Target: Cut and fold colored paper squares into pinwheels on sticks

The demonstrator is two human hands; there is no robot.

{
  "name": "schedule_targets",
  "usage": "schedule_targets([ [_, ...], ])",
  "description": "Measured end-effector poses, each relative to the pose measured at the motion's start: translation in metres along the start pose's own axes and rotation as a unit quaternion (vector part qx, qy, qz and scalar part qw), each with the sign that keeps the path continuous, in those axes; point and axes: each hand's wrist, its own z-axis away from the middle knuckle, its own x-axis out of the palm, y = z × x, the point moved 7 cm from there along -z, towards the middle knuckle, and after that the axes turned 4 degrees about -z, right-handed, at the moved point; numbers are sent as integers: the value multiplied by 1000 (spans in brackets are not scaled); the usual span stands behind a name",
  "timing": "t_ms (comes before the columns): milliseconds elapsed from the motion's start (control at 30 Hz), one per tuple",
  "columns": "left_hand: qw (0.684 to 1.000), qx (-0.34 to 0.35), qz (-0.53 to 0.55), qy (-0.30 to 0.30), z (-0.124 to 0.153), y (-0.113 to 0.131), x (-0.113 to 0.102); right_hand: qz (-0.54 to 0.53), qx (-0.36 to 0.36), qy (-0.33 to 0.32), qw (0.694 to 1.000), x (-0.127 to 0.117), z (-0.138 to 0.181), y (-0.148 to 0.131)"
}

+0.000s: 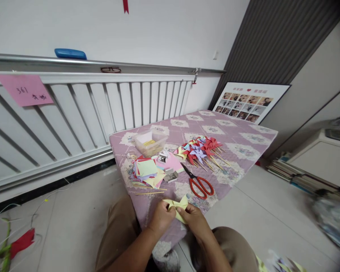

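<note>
"What is being held, and where?"

"A pale yellow paper pinwheel [183, 204], its corners folded in toward the centre. It is held just above the near edge of the worktop [184, 132], in front of the seated person."

"How are the hands placed?"

"Close together, both clamped on the paper. The left hand [162, 217] comes in from the lower left, its thumb lying over the middle of the pinwheel and its fingers curled. The right hand [196, 218] mirrors it from the lower right, thumb and forefinger pinching near the centre. The thumb tips nearly meet; the forearms slant inward, like the sides of a tent. I cannot tell what the fingers behind the paper are doing."

"What lies nearest?"

"Just beyond the left hand, thin wooden sticks [150, 193], then an untidy pile of coloured paper squares [147, 168], a pale green one on top. Beyond the right hand are red-handled scissors [193, 176], blades pointing away and to the left."

"And farther out?"

"A clear plastic box [158, 145] stands behind the paper. To its right, a cluster of pinwheels on sticks [200, 149] lies in red, lilac and yellow. A floral lilac cloth covers the worktop. A white radiator [144, 102] runs along the wall behind, and a photo board [248, 102] leans beyond the far end."
</note>
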Motion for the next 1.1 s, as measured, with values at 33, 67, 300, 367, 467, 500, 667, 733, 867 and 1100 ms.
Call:
schedule_targets([
  [33,1000,-2,-2,1,0,0,0,10,1,3,1000,0,0,0],
  [67,1000,-5,-3,3,0,0,0,17,2,6,1000,-1,1,0],
  [300,999,-24,-17,16,0,1,0,-3,0,9,1000,-2,-1,4],
  [367,999,-21,-23,17,0,2,-1,-10,-2,14,1000,-3,-2,6],
  [467,999,-19,-24,14,0,3,1,-8,0,19,1000,-4,-3,6],
  [500,999,-18,-22,15,0,2,1,-6,1,17,1000,-4,-2,6],
  [667,999,4,-25,29,1,7,0,-5,8,4,1000,-2,0,4],
  [733,1000,-2,-24,20,2,9,-1,0,9,10,1000,-4,-1,7],
  [867,1000,-13,-7,-18,3,14,-4,7,19,4,1000,-6,-6,16],
  [1100,1000,-3,-7,-19,1,12,-3,6,24,-6,1000,-7,-9,20],
])
